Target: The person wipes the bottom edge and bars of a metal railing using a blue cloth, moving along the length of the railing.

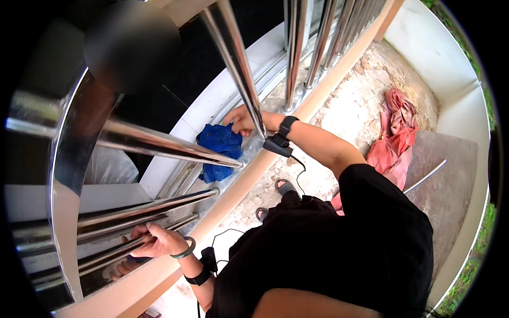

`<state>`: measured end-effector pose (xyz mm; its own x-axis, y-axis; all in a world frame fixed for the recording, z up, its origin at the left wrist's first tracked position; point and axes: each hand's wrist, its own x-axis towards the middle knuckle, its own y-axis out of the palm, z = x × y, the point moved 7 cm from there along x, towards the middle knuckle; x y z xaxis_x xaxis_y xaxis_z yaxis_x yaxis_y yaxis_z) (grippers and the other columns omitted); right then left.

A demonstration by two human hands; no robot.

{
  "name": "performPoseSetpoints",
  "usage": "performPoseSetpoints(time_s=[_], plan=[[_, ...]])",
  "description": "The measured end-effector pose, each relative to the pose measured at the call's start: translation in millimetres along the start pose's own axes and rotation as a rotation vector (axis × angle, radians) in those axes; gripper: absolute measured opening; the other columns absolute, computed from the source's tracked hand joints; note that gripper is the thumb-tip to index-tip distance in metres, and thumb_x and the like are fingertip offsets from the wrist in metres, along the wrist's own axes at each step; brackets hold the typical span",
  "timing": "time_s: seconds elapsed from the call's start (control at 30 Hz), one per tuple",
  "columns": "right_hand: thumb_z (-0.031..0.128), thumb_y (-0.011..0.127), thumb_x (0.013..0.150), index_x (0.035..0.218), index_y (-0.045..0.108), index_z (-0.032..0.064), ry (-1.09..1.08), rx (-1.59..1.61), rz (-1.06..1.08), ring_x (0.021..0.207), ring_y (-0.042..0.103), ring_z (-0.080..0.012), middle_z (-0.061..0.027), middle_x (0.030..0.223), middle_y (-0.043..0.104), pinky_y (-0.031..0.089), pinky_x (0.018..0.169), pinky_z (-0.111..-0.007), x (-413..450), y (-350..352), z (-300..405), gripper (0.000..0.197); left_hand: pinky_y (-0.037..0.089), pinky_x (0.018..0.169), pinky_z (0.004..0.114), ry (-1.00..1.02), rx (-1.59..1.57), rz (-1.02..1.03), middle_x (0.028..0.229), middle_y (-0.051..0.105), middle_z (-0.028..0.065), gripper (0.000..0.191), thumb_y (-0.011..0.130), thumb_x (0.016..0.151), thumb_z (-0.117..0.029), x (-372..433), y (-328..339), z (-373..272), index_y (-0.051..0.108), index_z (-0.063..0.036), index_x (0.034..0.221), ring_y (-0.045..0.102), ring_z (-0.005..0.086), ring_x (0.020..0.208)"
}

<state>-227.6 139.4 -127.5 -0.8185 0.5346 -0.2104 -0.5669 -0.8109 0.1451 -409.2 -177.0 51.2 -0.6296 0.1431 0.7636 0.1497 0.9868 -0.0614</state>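
Observation:
My right hand (pixel 240 119) reaches between polished metal bars, its fingers loosely bent and apart at the upper edge of a crumpled blue cloth (pixel 220 143). Whether the fingertips touch the cloth is unclear. That cloth lies over the window track and sill, partly behind a metal bar (pixel 171 149). Lower left, my left hand (pixel 159 240) has its fingers around another metal bar (pixel 119 248) of the same grille; part of its grip is hidden. Both forearms wear black straps with small devices and cables, and a bracelet circles the left wrist.
A peach-coloured ledge (pixel 254 171) runs under the bars. Behind me, a red cloth (pixel 397 139) lies on the rough floor beside a grey board (pixel 445 187) with a thin white rod (pixel 425 175) across it. A low white wall (pixel 433 51) borders the floor. My sandalled feet stand near the ledge.

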Motion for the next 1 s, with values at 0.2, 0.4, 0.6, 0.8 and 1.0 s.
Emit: performPoseSetpoints(time_s=[0.2, 0.4, 0.6, 0.8, 1.0], plan=[[0.001, 0.051, 0.082, 0.09, 0.059, -0.0004, -0.173, 0.007, -0.401, 0.052, 0.051, -0.0082, -0.0026, 0.065, 0.057, 0.041, 0.046, -0.022, -76, -54, 24, 0.011, 0.042, 0.075, 0.026, 0.019, -0.052, 0.003, 0.079, 0.046, 0.0082, 0.051, 0.047, 0.075, 0.011, 0, 7, -8, 0.023, 0.0034, 0.119, 0.041, 0.014, 0.071], [-0.002, 0.051, 0.083, 0.091, 0.059, -0.0015, -0.475, -0.625, -0.714, 0.053, 0.05, -0.006, -0.004, 0.069, 0.056, 0.04, 0.047, -0.022, -154, 12, 59, 0.011, 0.046, 0.076, 0.027, -0.026, -0.076, -0.028, 0.084, 0.048, 0.0087, 0.051, 0.049, 0.075, 0.013, -5, 3, 0, 0.023, 0.0037, 0.119, 0.044, 0.0131, 0.074], [-0.003, 0.054, 0.079, 0.1, 0.058, -0.0011, -0.546, -0.451, -0.564, 0.067, 0.06, -0.0209, -0.0118, 0.081, 0.062, 0.05, 0.064, -0.03, -92, 56, 64, 0.021, 0.044, 0.076, 0.028, 0.009, -0.067, -0.016, 0.081, 0.047, 0.0079, 0.055, 0.049, 0.075, 0.011, -3, 2, -5, 0.022, 0.0062, 0.123, 0.044, 0.0136, 0.073], [0.006, 0.063, 0.074, 0.1, 0.061, 0.004, -0.443, -0.778, -0.551, 0.079, 0.059, -0.0374, -0.0171, 0.084, 0.062, 0.048, 0.073, -0.041, -23, 39, 30, 0.026, 0.041, 0.071, 0.025, -0.004, -0.028, -0.025, 0.079, 0.046, 0.0074, 0.062, 0.049, 0.074, 0.009, -1, 5, -8, 0.02, 0.0089, 0.129, 0.044, 0.0134, 0.071], [0.013, 0.063, 0.075, 0.092, 0.065, 0.0081, -0.333, -0.937, -0.646, 0.083, 0.059, -0.0363, -0.0162, 0.09, 0.057, 0.048, 0.073, -0.043, -28, 51, 76, 0.019, 0.04, 0.066, 0.024, -0.011, -0.08, -0.039, 0.078, 0.046, 0.0081, 0.063, 0.049, 0.073, 0.011, -1, 6, -4, 0.021, 0.0083, 0.129, 0.042, 0.0113, 0.066]])
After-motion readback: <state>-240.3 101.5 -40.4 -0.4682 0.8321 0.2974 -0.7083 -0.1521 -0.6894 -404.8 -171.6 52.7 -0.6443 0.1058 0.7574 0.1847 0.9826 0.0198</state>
